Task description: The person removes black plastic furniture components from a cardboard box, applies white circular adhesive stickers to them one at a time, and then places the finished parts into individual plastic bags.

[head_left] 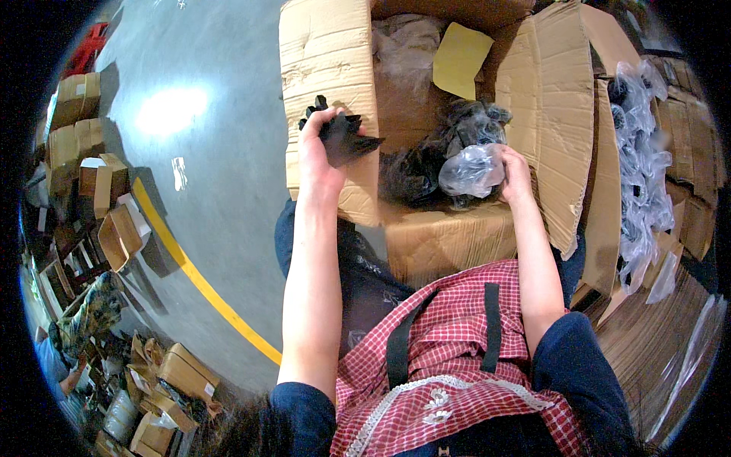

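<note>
Over the left flap of the big open brown cardboard box point(329, 61), my left hand point(320, 156) has its fingers curled tight around a small spiky black plastic part point(344, 135). At the box's front edge, my right hand point(514, 174) clasps a crinkled clear plastic bag point(470, 170), fingers wrapped about its side. More dark bagged parts point(426, 164) lie inside the box.

Head-worn fisheye, looking steeply down
</note>
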Demonstrator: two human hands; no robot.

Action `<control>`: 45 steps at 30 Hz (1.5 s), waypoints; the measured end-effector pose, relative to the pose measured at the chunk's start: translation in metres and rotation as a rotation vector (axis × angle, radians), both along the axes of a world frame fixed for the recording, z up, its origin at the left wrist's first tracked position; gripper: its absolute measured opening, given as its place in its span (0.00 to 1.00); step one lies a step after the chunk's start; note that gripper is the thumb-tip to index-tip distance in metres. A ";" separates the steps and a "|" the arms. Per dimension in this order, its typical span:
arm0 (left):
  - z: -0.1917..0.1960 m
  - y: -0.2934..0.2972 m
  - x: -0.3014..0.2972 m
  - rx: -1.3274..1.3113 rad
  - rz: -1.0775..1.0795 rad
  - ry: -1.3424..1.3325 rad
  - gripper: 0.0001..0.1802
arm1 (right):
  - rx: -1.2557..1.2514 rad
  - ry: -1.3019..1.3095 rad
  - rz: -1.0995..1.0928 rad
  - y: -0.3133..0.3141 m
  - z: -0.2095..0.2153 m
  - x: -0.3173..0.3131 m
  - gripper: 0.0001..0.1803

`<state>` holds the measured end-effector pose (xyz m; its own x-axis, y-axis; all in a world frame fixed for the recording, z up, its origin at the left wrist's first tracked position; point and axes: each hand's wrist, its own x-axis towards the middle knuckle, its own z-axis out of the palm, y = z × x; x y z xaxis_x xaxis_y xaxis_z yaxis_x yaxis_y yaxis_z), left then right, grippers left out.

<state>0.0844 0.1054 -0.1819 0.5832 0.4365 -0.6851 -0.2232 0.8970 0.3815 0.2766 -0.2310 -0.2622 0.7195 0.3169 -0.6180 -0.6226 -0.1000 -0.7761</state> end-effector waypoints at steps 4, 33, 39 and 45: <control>-0.002 0.000 -0.003 0.004 0.005 -0.020 0.10 | -0.053 0.120 -0.055 0.006 0.004 0.003 0.13; 0.002 -0.003 0.008 0.068 -0.093 -0.008 0.08 | -0.409 -0.568 1.084 0.057 0.040 -0.029 0.17; 0.028 -0.021 0.012 0.313 -0.143 0.209 0.10 | -0.339 -1.063 1.066 0.101 0.082 -0.067 0.34; 0.029 -0.039 0.018 0.515 -0.128 0.165 0.12 | 0.245 -0.116 0.602 0.150 0.147 -0.113 0.37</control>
